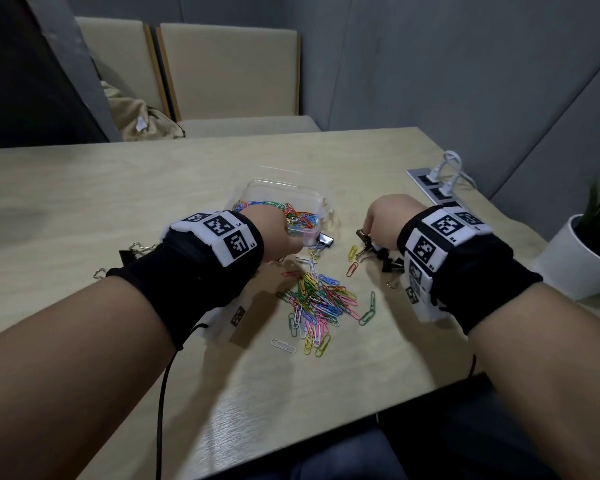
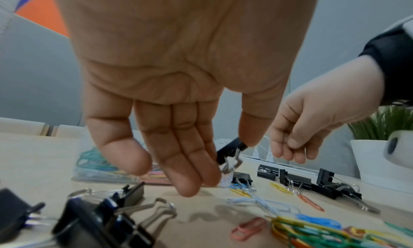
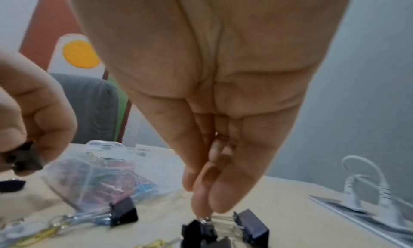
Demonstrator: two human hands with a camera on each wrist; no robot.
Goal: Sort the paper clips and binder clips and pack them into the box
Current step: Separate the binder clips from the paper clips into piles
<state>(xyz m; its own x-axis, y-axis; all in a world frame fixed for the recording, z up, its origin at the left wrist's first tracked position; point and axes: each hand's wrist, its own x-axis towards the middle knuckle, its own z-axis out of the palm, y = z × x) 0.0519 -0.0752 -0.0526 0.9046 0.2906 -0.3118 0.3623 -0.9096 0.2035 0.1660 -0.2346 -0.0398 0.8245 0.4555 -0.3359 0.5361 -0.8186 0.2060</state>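
Both hands point down over the table [image 1: 84, 188]. Left hand [image 2: 178, 96] pinches a binder clip [image 2: 230, 152]; right hand [image 3: 223, 110] pinches another clip's handle [image 3: 206, 219].

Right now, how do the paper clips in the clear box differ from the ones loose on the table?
The coloured paper clips in the clear plastic box are contained behind its walls; the loose coloured paper clips on the beige table lie scattered and unpacked. The boxed ones sit beyond the left hand; the loose pile lies nearer the person. Both are mixed-colour.
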